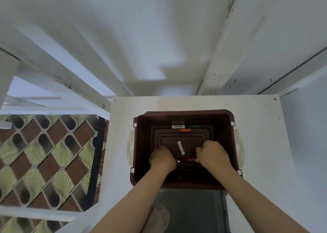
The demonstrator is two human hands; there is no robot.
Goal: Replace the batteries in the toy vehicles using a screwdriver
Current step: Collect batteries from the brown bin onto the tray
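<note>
Both my hands reach down into a dark brown bin on a white table. My left hand is curled at the near left of the bin floor, against a dark object that lies in shadow; its shape is unclear. My right hand is curled over the end of a red-handled tool, apparently the screwdriver, which points left at the dark object. A white battery lies loose between my hands. Another white battery, a green piece and an orange piece lie along the far wall.
The bin has cream handles on both sides and stands near the front edge of the white table. White walls and beams rise behind it. A patterned brown and green floor lies to the left, grey floor below.
</note>
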